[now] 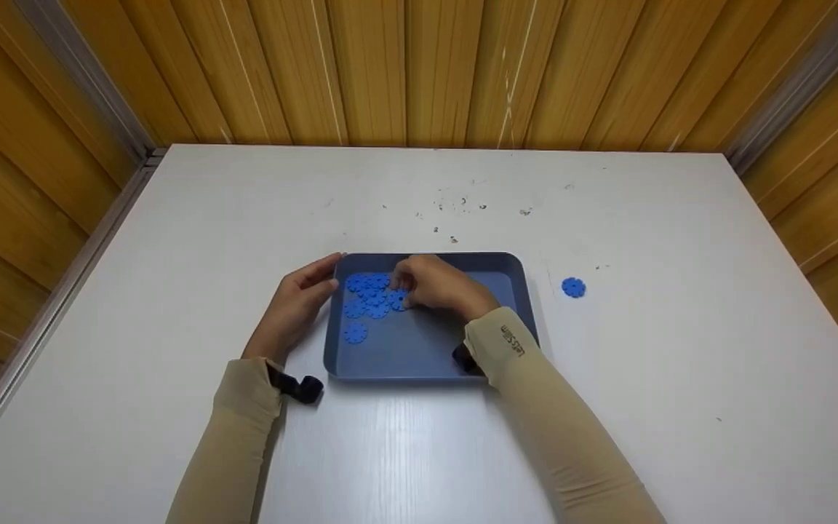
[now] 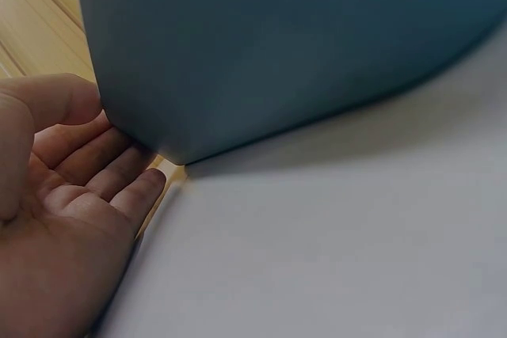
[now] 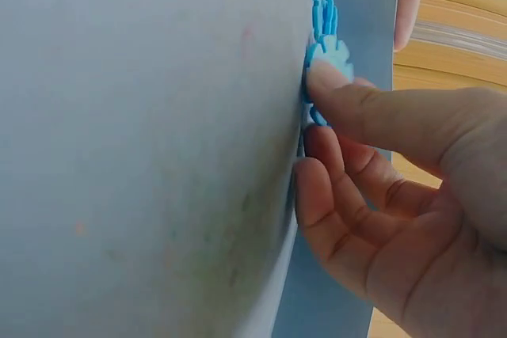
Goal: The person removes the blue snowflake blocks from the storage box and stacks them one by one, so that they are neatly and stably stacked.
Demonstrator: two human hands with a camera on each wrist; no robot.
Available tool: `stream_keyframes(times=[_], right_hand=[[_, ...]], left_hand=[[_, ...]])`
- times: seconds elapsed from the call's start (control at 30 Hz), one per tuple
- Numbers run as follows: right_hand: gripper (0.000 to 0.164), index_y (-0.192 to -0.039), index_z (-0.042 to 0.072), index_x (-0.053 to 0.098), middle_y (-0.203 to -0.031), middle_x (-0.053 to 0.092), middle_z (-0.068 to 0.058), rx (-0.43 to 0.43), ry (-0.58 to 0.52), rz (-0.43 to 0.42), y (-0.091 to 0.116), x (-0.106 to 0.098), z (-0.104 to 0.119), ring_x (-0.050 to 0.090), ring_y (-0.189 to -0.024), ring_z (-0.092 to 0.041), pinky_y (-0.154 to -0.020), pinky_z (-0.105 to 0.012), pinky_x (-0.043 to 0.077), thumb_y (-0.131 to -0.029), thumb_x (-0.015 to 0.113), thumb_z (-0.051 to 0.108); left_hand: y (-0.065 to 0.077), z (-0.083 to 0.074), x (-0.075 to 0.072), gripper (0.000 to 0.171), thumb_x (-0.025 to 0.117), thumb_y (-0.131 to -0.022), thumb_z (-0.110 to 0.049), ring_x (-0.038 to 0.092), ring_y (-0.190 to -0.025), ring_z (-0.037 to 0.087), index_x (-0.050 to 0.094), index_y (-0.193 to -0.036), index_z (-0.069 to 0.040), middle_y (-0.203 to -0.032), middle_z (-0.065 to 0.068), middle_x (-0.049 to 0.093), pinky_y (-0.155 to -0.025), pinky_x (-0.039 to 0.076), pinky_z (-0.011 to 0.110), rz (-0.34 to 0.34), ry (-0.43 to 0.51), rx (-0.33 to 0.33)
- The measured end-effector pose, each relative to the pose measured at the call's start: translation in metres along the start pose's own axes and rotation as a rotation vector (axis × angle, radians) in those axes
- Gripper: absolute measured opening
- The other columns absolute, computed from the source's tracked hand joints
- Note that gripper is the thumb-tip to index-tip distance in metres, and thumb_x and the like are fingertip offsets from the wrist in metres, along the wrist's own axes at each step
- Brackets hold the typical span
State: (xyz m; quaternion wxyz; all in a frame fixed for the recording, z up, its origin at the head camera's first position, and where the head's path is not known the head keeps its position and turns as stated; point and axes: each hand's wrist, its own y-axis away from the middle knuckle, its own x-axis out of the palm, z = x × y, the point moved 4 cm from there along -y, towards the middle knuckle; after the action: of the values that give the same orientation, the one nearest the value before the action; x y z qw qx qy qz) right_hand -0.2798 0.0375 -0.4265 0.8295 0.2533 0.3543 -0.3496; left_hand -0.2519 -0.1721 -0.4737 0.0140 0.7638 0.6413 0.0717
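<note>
A shallow blue-grey tray (image 1: 419, 356) lies on the white table with several blue notched plastic discs (image 1: 375, 295) clustered in its left half, some overlapping. One disc (image 1: 355, 333) sits apart below the cluster. My left hand (image 1: 288, 309) rests against the tray's left side; in the left wrist view its thumb (image 2: 75, 99) touches the outer wall and the fingers are extended. Over the cluster, my right hand (image 1: 442, 284) pinches a blue disc (image 3: 337, 57), seen in the right wrist view with the thumb on its face. The index finger is mostly hidden behind.
Another blue disc (image 1: 573, 287) lies on the white table (image 1: 666, 349), right of the tray. Small dark marks (image 1: 463, 207) dot the tabletop behind the tray. A wood-panelled wall (image 1: 404, 73) borders the table's far edge.
</note>
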Motion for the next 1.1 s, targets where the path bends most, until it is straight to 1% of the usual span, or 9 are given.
stream_keyframes(times=[0.13,0.3,0.47,0.6,0.73,0.83,0.97,1.1], right_hand=[[0.02,-0.1,0.004,0.069,-0.101,0.067,-0.011,-0.015,-0.024,-0.02,0.003,-0.003,0.0,0.06,-0.092,-0.021,-0.084,-0.033,0.053,-0.081,0.07,-0.003],[0.014,-0.099,0.003,0.07,-0.1,0.069,-0.01,-0.026,-0.018,-0.016,0.007,-0.006,0.0,0.061,-0.091,-0.021,-0.082,-0.033,0.053,-0.086,0.066,0.0],[0.012,-0.097,0.005,0.071,-0.098,0.07,-0.008,-0.026,-0.003,-0.021,0.012,-0.012,0.0,0.06,-0.088,-0.019,-0.08,-0.031,0.051,-0.087,0.065,0.002],[0.011,-0.096,0.006,0.072,-0.096,0.07,-0.007,-0.028,-0.022,-0.03,0.017,-0.017,-0.001,0.058,-0.084,-0.017,-0.075,-0.029,0.05,-0.088,0.064,0.002],[0.012,-0.096,0.006,0.072,-0.096,0.07,-0.006,-0.042,-0.019,-0.04,0.021,-0.022,-0.002,0.057,-0.083,-0.016,-0.074,-0.028,0.049,-0.089,0.063,0.003],[0.012,-0.097,0.008,0.072,-0.097,0.07,-0.005,-0.032,-0.004,-0.045,0.025,-0.025,-0.004,0.057,-0.083,-0.016,-0.074,-0.028,0.05,-0.09,0.063,0.004],[0.013,-0.099,0.01,0.072,-0.099,0.069,-0.004,0.004,0.007,-0.041,0.031,-0.03,-0.007,0.058,-0.086,-0.016,-0.077,-0.029,0.051,-0.091,0.063,0.007],[0.013,-0.101,0.009,0.072,-0.1,0.069,-0.005,0.017,0.004,-0.045,0.038,-0.036,-0.01,0.059,-0.089,-0.017,-0.08,-0.031,0.052,-0.091,0.063,0.007]], left_hand=[[-0.001,0.0,0.0,0.051,0.048,-0.096,-0.001,0.037,-0.14,0.015,0.042,-0.145,-0.01,-0.15,0.004,0.043,-0.117,0.03,0.031,-0.004,0.0,-0.004],[-0.002,0.001,0.0,0.05,0.048,-0.096,-0.001,0.037,-0.14,0.015,0.042,-0.145,-0.01,-0.15,0.004,0.044,-0.117,0.03,0.031,-0.013,-0.007,-0.012],[-0.003,0.003,-0.002,0.05,0.049,-0.096,-0.001,0.038,-0.14,0.015,0.043,-0.145,-0.011,-0.149,0.003,0.045,-0.117,0.031,0.031,-0.027,-0.015,-0.023],[-0.003,0.003,-0.002,0.05,0.05,-0.095,-0.002,0.038,-0.139,0.014,0.044,-0.144,-0.012,-0.149,0.003,0.045,-0.117,0.031,0.031,-0.029,-0.02,-0.019],[-0.002,0.003,-0.002,0.05,0.049,-0.095,-0.001,0.036,-0.141,0.015,0.044,-0.144,-0.01,-0.15,0.003,0.043,-0.117,0.029,0.031,-0.02,-0.008,-0.01],[-0.001,0.003,-0.001,0.05,0.048,-0.095,-0.001,0.035,-0.141,0.014,0.044,-0.144,-0.011,-0.15,0.003,0.042,-0.118,0.029,0.031,-0.022,-0.012,-0.013],[-0.001,0.003,-0.001,0.05,0.049,-0.095,-0.002,0.035,-0.141,0.013,0.045,-0.144,-0.013,-0.149,0.0,0.044,-0.117,0.029,0.03,-0.036,-0.026,-0.023],[-0.001,0.003,-0.001,0.05,0.048,-0.095,-0.001,0.035,-0.141,0.014,0.045,-0.144,-0.012,-0.15,0.002,0.043,-0.117,0.029,0.031,-0.026,-0.021,-0.014]])
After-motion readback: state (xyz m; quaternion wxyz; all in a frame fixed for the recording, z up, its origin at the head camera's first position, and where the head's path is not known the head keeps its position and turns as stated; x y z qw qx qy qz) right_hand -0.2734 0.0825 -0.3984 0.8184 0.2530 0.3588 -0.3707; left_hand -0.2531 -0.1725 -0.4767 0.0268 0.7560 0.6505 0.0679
